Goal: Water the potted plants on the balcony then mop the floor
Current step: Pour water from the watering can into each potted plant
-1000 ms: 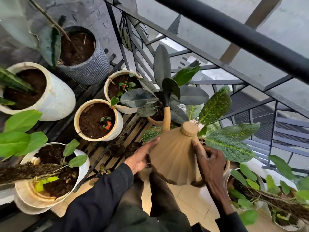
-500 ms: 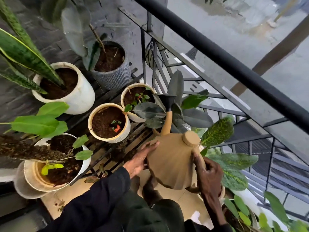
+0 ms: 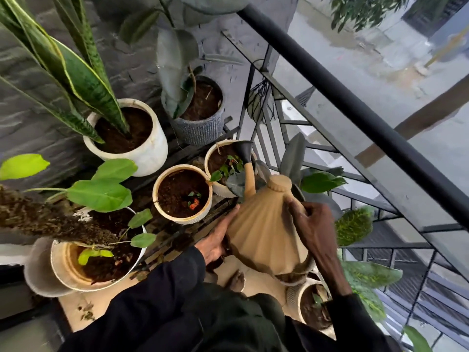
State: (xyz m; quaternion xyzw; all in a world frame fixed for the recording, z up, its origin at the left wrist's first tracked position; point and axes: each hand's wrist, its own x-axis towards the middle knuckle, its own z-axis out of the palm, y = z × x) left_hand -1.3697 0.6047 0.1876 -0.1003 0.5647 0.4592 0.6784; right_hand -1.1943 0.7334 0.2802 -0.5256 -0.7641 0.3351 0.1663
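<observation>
Several potted plants (image 3: 149, 151) sit on a black slatted metal rack (image 3: 177, 232) by the black metal balcony railing (image 3: 355, 107), tan ribbed cone-shaped plastic watering can (image 3: 264, 235) raised beside them, spout over a cream ribbed round pot (image 3: 208, 161), right hand (image 3: 314, 229) curled round its upper side, left hand (image 3: 215, 243) pressed flat-fingered against its lower side.

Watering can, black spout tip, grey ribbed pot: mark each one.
watering can (image 3: 264, 235): head view, on its ribbed tan body.
black spout tip (image 3: 245, 151): head view, on the flared end.
grey ribbed pot (image 3: 200, 132): head view, on its outer wall.
</observation>
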